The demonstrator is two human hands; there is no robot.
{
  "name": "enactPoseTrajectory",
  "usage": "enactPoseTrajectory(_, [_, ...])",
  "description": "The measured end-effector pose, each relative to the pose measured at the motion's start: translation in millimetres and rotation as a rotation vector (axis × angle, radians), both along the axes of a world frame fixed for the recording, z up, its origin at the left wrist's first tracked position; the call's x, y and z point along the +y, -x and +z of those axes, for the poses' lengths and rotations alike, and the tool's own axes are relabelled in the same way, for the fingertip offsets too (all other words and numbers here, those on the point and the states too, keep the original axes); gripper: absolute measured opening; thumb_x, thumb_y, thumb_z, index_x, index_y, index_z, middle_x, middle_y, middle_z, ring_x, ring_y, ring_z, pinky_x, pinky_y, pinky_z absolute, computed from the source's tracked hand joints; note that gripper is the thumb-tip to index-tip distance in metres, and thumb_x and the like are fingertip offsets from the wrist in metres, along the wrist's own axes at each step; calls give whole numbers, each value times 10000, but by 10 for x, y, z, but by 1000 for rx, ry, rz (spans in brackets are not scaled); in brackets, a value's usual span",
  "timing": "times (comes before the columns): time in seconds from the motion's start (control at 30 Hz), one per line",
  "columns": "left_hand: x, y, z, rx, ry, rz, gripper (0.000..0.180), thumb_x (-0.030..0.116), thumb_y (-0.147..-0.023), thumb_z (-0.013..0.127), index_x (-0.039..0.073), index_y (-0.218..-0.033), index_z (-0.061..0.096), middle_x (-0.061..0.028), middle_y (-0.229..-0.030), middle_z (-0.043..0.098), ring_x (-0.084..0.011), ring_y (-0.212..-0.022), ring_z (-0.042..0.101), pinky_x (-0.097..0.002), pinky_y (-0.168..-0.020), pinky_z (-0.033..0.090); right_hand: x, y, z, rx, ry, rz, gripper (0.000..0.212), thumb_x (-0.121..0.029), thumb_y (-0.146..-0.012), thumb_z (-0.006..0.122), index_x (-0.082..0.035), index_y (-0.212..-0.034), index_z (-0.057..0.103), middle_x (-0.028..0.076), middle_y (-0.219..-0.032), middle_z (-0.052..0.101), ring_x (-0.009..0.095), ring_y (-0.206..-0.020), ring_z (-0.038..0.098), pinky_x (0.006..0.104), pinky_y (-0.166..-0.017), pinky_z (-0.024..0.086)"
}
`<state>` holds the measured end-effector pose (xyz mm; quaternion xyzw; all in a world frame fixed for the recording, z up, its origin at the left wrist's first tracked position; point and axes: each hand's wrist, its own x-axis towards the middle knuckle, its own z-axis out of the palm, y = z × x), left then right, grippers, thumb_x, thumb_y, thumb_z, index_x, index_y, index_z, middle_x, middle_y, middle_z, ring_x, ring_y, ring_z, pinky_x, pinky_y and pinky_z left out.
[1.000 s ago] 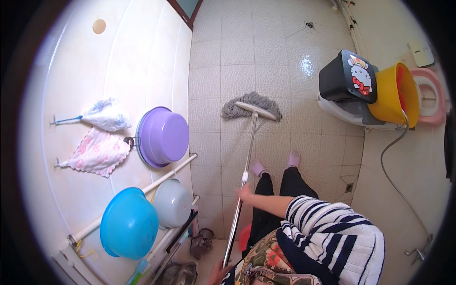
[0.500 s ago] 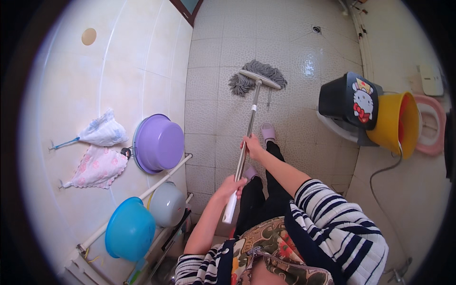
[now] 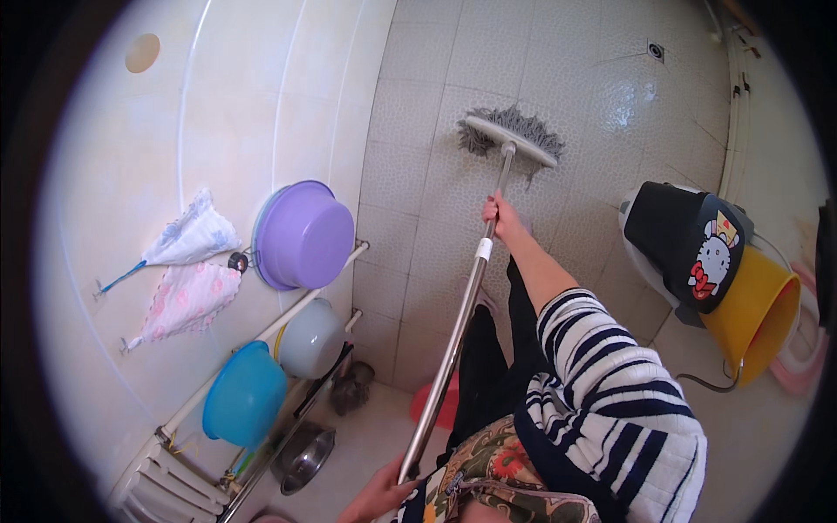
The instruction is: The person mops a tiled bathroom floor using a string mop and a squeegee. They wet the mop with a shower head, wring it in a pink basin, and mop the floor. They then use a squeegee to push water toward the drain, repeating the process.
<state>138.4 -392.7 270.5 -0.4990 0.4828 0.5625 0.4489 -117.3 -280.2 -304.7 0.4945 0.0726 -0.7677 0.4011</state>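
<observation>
A mop (image 3: 452, 353) with a long metal pole runs from my waist out across the floor. Its white bar and grey string head (image 3: 527, 131) rest on the tiles ahead. My right hand (image 3: 506, 218) is wrapped round the pole beyond its white joint, not far from the head. Close to my body at the lower edge, my left hand (image 3: 381, 492) grips the near end, with its fingertips partly hidden. The pole slants from lower left to upper right.
A purple basin (image 3: 307, 235), a blue basin (image 3: 244, 397) and a grey basin (image 3: 312, 340) hang along the left wall beside two cloths (image 3: 192, 301). At right stand a black bin (image 3: 680, 240) and a yellow bucket (image 3: 754, 318). A drain (image 3: 656, 50) lies far right.
My right hand has moved farther up the pole, past the white joint. My left hand has drawn back toward my body with the handle's end. The view has turned slightly.
</observation>
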Motion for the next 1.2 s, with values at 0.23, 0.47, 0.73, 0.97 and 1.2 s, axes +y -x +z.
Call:
enactPoseTrajectory(0.23, [-139, -187, 559, -182, 639, -1176, 195, 105, -814, 589, 51, -976, 495, -131, -800, 612, -330, -666, 603, -428, -554, 469, -175, 418, 200, 203, -603, 394, 223, -188, -895, 523, 5, -855, 418, 111, -535, 456, 204, -382, 428, 325, -354, 333])
enactPoseTrajectory(0.47, [-460, 35, 294, -95, 376, -783, 223, 134, -798, 645, 50, -968, 527, -115, -636, 588, -297, -538, 588, -395, -475, 445, -204, 847, 486, 296, -743, 325, 251, -167, -886, 547, 27, -781, 426, 134, -503, 454, 233, -378, 445, 365, -355, 340])
enactPoseTrajectory(0.73, [-262, 227, 194, 142, 469, -882, 252, 237, -843, 656, 57, -943, 510, -167, -588, 577, -351, -565, 600, -439, -476, 446, 52, 1477, 838, 441, -741, 343, 180, -127, -893, 526, 7, -826, 429, 139, -544, 473, 244, -400, 457, 370, -366, 352])
enactPoseTrajectory(0.97, [-159, -31, 37, 215, 1097, -1265, 148, 108, -781, 613, 85, -843, 480, -72, -625, 527, -278, -479, 561, -402, -432, 438, -173, 1587, 960, 322, -887, 406, 187, -166, -907, 511, -11, -909, 408, 132, -554, 473, 226, -406, 452, 351, -364, 350])
enactPoseTrajectory(1.2, [-487, 340, 166, -336, -512, 465, 191, 146, -883, 628, 4, -980, 546, 13, -497, 425, -100, -362, 418, -270, -350, 325, 79, 1519, 617, 265, -580, 184, 276, -196, -896, 540, 19, -751, 444, 122, -522, 465, 211, -415, 471, 353, -352, 349])
